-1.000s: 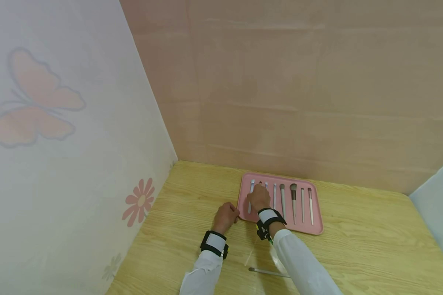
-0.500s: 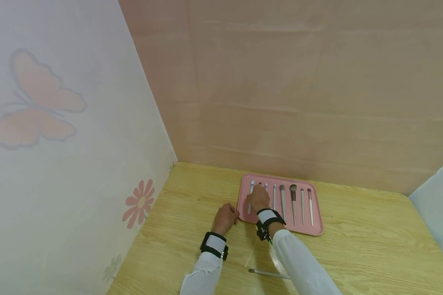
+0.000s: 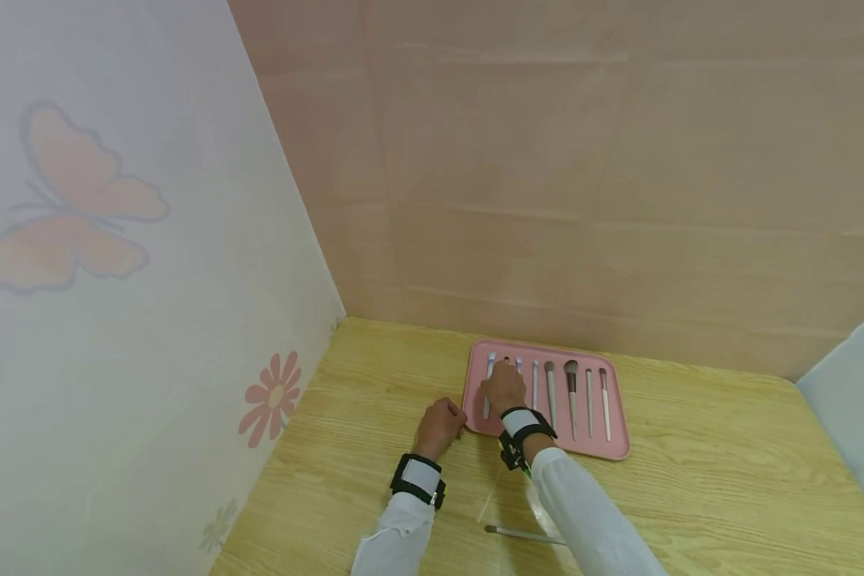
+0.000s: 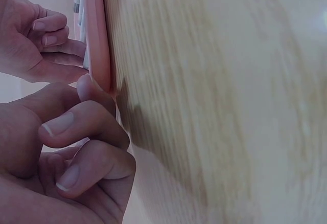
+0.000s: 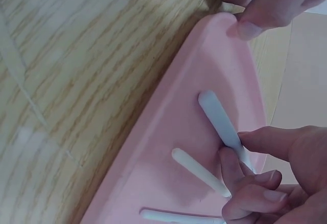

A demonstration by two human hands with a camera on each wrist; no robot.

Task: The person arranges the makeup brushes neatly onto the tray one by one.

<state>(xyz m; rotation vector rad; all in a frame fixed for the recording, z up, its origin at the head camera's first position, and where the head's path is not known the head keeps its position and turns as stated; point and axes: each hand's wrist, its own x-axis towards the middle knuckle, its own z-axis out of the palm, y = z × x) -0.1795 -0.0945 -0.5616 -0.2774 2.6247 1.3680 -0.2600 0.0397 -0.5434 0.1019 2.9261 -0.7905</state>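
Note:
A pink tray (image 3: 618,408) carries several makeup brushes laid side by side, handles toward the person. With thumb and fingertips, my right hand (image 3: 505,387) pinches the leftmost makeup brush (image 5: 220,120) partway along its pale handle. That brush lies in the tray, its head (image 3: 491,358) showing beyond the hand. My left hand (image 3: 439,426) grips the tray's near-left corner between thumb and index finger, the other fingers curled, as the left wrist view shows. Beside the pinched brush, a second brush with a cream handle (image 5: 200,172) is partly hidden behind the right hand.
One loose makeup brush (image 3: 524,534) lies on the wooden table (image 3: 720,456) in front of the tray, partly covered by the right sleeve (image 3: 590,512). A beige wall (image 3: 504,176) rises close behind the tray. On the left stands a white panel (image 3: 187,264) with flower prints.

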